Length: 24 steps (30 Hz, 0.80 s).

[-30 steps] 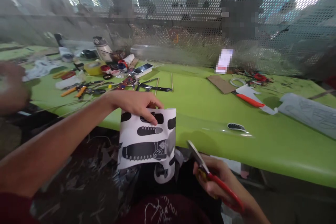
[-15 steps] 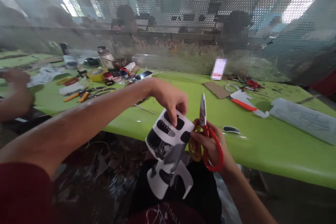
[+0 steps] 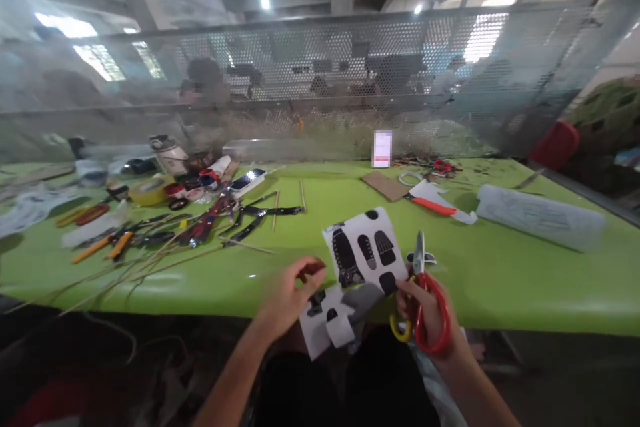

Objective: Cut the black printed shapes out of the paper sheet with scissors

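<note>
My right hand (image 3: pixel 427 307) is closed around scissors (image 3: pixel 419 257) with one red and one yellow handle, blades pointing up. Its thumb and finger also pinch the lower right edge of a white paper sheet (image 3: pixel 357 247) printed with black shapes. The sheet's lower part curls and hangs in loose flaps over the lap. To the left of the sheet, my left hand (image 3: pixel 295 290) is empty, with fingers curved and the thumb apart. On the table behind the scissors lies a small dark cut-out (image 3: pixel 431 258), partly hidden by the blades.
Pliers with orange handles (image 3: pixel 120 245), yellow tape (image 3: pixel 150 190), thin sticks (image 3: pixel 150 260) and black straps (image 3: pixel 257 213) crowd the green table's left. A phone (image 3: pixel 382 149) stands at the back. A red-handled knife (image 3: pixel 435 205) and a rolled plastic bundle (image 3: pixel 540 217) lie right.
My left hand has let go of the sheet's top and moved down and left. The sheet has turned, showing more of its printed face. My view has tilted up and shifted right.
</note>
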Tool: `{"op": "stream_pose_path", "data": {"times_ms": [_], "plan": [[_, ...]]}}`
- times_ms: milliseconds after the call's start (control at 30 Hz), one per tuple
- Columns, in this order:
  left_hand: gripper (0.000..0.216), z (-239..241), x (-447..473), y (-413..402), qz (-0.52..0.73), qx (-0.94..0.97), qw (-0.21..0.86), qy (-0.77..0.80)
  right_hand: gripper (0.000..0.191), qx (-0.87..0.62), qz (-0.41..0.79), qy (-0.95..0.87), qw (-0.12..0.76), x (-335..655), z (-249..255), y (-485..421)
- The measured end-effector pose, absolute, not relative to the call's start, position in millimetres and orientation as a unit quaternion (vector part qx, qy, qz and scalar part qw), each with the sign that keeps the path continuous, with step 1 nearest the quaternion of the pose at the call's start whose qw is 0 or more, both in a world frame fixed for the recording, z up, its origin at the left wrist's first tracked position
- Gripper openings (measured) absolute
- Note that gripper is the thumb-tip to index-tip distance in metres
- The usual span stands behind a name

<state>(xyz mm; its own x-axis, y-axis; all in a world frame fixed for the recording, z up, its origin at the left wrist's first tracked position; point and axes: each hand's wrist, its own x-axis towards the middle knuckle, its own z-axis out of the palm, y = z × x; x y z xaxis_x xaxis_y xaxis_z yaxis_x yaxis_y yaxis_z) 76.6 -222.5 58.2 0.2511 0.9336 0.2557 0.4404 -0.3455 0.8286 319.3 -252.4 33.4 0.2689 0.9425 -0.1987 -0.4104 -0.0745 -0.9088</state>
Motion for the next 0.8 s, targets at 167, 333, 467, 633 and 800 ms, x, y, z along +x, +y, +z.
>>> {"op": "stream_pose_path", "data": {"times_ms": [167, 333, 467, 633, 800], "plan": [[0.023, 46.7, 103.3, -231.7, 0.368, 0.69, 0.372, 0.5, 0.043, -0.498, 0.514, -0.259, 0.649, 307.8, 26.4, -260.3], [0.022, 72.8, 101.0, -235.2, 0.404, 0.697, 0.315, 0.501, 0.038, -0.5, 0.442, -0.323, 0.671, 302.1, 36.7, -264.7], [0.028, 76.4, 106.1, -240.6, 0.463, 0.603, 0.455, 0.464, 0.033, -0.497, 0.388, -0.369, 0.683, 292.5, 42.2, -260.8], [0.02, 56.4, 115.5, -234.8, 0.522, 0.509, 0.517, 0.448, 0.033, -0.499, 0.432, -0.425, 0.619, 292.1, 48.5, -256.4], [0.023, 46.3, 116.4, -227.3, 0.548, 0.479, 0.521, 0.445, 0.052, -0.548, 0.362, -0.46, 0.598, 328.2, 41.7, -273.2]]}}
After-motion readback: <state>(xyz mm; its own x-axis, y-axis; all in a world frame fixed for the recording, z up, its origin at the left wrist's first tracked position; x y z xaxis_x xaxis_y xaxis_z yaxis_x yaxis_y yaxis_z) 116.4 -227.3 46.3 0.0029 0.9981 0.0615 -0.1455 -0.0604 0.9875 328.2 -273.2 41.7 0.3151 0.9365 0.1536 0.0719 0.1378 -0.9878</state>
